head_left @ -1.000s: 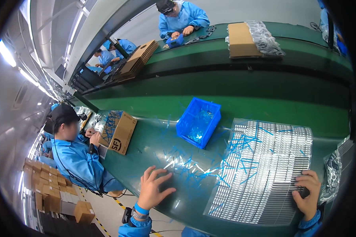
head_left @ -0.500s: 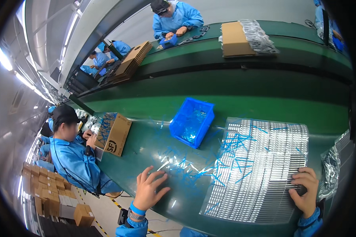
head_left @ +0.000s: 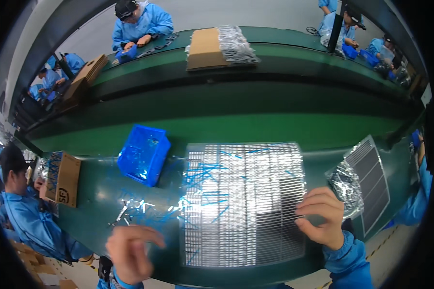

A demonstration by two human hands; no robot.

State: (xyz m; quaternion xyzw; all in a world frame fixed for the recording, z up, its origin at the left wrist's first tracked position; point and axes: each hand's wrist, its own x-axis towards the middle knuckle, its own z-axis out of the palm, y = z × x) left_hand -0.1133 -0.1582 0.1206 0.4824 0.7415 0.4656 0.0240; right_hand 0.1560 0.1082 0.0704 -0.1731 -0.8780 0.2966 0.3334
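A large clear sheet (head_left: 236, 202) with rows of narrow silvery strips lies flat on the green bench before me. Thin blue strips (head_left: 205, 173) are scattered over its left part. At the sheet's right edge is my right hand (head_left: 323, 219), thumb and fingers apart in a curve, fingertips at or just over the edge; contact is unclear. My left hand (head_left: 132, 250), blurred, hovers by the bench's near edge, left of the sheet. Its fingers look apart, with nothing visible in them. Just beyond it lies a small shiny metallic piece (head_left: 123, 213) among loose blue and clear scraps.
A blue bin (head_left: 144, 155) with clear and blue bits stands left of the sheet. On the right lie crumpled clear film (head_left: 347, 188) and a grey striped sheet (head_left: 371, 178). A carton (head_left: 68, 179) sits left, beside a co-worker (head_left: 29, 212). Cardboard (head_left: 205, 48) rests on the far bench.
My view has turned right, so the bench things appear further left. My left hand has gone from spread and sharp to blurred and more curled. The right hand stays by the sheet's right edge.
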